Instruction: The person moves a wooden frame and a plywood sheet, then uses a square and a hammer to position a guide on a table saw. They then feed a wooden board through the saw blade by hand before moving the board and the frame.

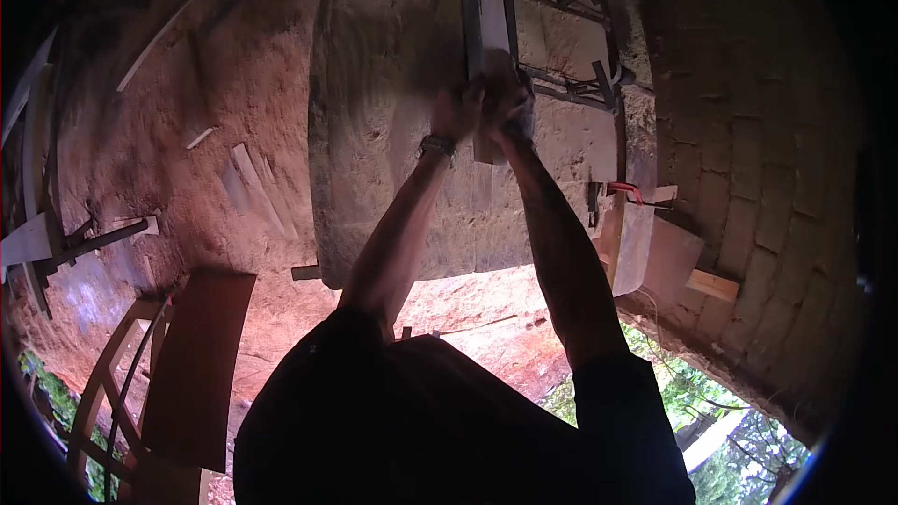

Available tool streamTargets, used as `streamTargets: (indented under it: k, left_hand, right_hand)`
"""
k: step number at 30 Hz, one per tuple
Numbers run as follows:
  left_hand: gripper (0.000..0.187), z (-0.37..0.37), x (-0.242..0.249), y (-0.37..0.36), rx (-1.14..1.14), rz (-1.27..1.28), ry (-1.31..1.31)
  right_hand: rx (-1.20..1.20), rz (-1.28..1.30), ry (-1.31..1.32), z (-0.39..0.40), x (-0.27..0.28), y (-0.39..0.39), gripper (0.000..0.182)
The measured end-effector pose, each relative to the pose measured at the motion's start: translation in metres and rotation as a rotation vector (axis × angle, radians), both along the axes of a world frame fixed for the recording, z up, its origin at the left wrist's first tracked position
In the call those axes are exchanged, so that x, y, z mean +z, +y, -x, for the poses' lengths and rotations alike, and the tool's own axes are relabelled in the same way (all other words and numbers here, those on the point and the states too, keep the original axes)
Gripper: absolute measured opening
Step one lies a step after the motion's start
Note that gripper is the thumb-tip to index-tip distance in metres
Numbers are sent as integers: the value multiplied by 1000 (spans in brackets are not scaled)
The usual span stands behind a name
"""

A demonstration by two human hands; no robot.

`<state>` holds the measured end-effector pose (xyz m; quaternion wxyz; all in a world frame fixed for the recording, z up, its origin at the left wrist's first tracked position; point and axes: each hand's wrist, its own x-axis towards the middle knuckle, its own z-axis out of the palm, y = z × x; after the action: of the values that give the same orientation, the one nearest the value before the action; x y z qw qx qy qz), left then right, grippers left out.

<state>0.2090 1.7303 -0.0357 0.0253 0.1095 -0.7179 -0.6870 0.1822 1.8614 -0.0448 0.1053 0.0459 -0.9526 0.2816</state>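
A long, pale wooden beam (493, 14) with dark sides runs lengthwise along a worn workbench (402, 215). My left hand (456, 112), with a band around its wrist, is at the left side of the beam near its closer end. Across from it, my right hand (513, 114) is curled over the beam's right side. Both hands are close together and smeared by motion and shadow. They seem closed around a brownish object on top of the beam, whose kind I cannot make out.
Dark metal bar clamps (566, 84) lie at the bench's right. A red-handled tool (625, 191) sits by its right edge. Wood scraps (257, 187) are scattered on the earthen floor at left. A brown board (198, 365) and a curved wooden frame (98, 383) stand lower left. A brick surface (748, 178) borders the right.
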Motion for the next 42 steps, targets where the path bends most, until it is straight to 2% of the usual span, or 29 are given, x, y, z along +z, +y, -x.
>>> streamTargets:
  k: [1,4,5,8,11,14,17,20,21,23,24,26,28,29,32,34,35,38,39,40,41,42]
  left_hand:
    - [40,0,2,-1,-1,-6,-16]
    - [42,4,-23,4,24,32,107]
    - [45,2,-17,8,77,5,104]
    - [45,-3,-13,3,-2,1,-1]
    - [44,-3,-17,1,-39,10,48]
    - [42,-4,-17,6,22,-90,37]
    - [45,-24,-18,0,-63,-125,170]
    - [54,-73,-1,9,5,-80,93]
    - [57,-87,13,11,-27,-152,59]
    - [58,-101,26,25,-9,-229,78]
    - [56,-104,32,24,-38,-155,-10]
    - [52,-99,46,21,-88,1,-153]
    - [51,-100,22,31,-17,52,-47]
    - [49,-99,12,37,34,47,11]
    - [46,-93,39,26,-24,30,-101]
    - [45,-88,40,21,-58,52,-79]
    - [44,-90,38,20,-81,61,-87]
    - [33,-89,31,23,-37,75,-63]
    - [31,-88,28,26,-26,96,-61]
    - [30,-88,26,27,-19,116,-69]
    - [30,-87,26,28,-17,124,-55]
    - [30,-88,28,28,-15,131,-42]
  right_hand:
    - [32,115,-11,1,7,-1,63]
    - [13,-80,35,2,25,-13,58]
    - [48,-113,70,-4,42,-17,58]
    - [53,-80,23,-2,35,-11,63]
    - [62,-55,-39,-2,19,-1,68]
    - [140,-197,265,2,6,0,48]
    - [87,-44,101,-3,11,-1,54]
    - [27,117,-59,-6,37,-14,62]
    - [61,76,-44,-13,70,-28,61]
    - [97,51,15,-10,65,-26,59]
    - [116,38,48,-7,60,-23,58]
    - [0,-34,4,-14,-6,4,62]
    - [-20,96,-85,-10,46,-17,77]
    - [-28,95,-97,-10,49,-20,76]
    - [-13,57,-147,-6,42,-20,75]
    - [-12,45,-161,0,35,-16,73]
    - [-1,55,-189,4,28,-13,61]
    - [15,95,-29,2,-33,6,47]
    - [46,15,14,11,-68,16,42]
    - [97,-178,37,22,-125,30,38]
    - [198,-505,136,42,-210,53,34]
    - [91,127,-166,7,-69,23,41]
